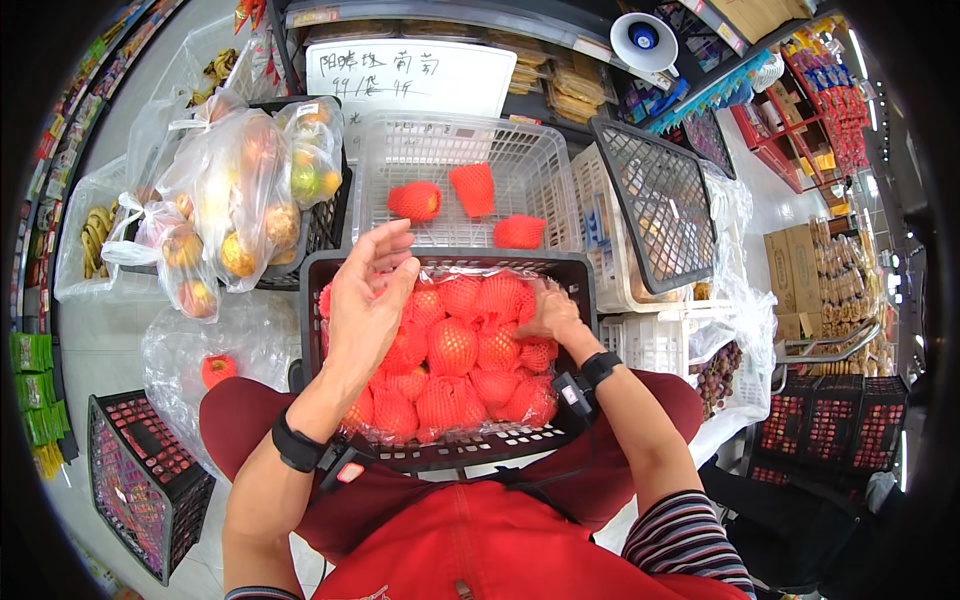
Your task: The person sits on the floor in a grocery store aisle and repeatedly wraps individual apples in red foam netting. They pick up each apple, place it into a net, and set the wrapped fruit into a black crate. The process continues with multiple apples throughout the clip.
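Observation:
Before me a black plastic crate (450,454) is full of round fruit in red foam nets (452,346), bedded in clear plastic film (442,274). My left hand (373,291) is raised over the crate's left side, thumb apart from the fingers, with nothing in it. At the right end of the crate, my right hand (553,311) reaches down among the netted fruit beside the film. Its fingertips are partly hidden, so whether it grips a fruit or the film does not show. Beyond stands a clear plastic crate (559,142) holding a netted fruit (415,202) and two other red foam nets (473,190).
Bagged fruit (251,187) rests on a black crate at left. A netted fruit (218,370) lies on plastic sheeting on the floor. White crates (645,334), one with grapes (718,375), stand at right under a tilted black lid (660,217). A handwritten sign (450,75) leans behind.

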Tool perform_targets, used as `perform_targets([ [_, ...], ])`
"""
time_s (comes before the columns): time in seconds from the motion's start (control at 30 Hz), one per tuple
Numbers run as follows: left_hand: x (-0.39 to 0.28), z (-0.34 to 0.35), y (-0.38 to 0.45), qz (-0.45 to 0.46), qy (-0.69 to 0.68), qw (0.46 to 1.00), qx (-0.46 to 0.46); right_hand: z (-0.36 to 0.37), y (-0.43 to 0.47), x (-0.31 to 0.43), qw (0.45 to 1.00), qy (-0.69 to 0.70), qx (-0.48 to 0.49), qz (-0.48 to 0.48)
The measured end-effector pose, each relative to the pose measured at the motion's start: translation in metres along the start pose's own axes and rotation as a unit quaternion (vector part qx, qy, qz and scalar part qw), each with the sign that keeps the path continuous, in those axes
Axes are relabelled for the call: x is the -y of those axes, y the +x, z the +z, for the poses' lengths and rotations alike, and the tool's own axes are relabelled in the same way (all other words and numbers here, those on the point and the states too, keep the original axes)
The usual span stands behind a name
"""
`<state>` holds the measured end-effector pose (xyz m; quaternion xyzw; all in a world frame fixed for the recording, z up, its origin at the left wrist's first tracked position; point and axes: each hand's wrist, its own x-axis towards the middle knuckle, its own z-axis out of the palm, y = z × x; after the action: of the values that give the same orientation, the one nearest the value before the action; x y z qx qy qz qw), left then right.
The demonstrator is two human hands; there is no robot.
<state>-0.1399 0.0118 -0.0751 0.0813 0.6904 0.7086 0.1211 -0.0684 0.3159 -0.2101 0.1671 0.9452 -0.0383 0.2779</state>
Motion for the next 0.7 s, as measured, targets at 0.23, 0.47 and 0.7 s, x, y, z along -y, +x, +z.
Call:
perform_targets([
  [0.23, 0.021, 0.016, 0.001, -0.094, -0.081, 0.99, 0.07, 0.04, -0.001, -0.023, 0.99, -0.106, -0.04, -0.087],
  [0.47, 0.037, 0.027, -0.004, -0.174, -0.111, 0.972, 0.114, -0.033, -0.025, -0.012, 0.991, 0.072, 0.0, -0.114],
  [0.7, 0.031, 0.043, -0.021, -0.276, -0.141, 0.915, 0.257, -0.079, -0.094, 0.045, 0.814, 0.472, -0.084, -0.328],
])
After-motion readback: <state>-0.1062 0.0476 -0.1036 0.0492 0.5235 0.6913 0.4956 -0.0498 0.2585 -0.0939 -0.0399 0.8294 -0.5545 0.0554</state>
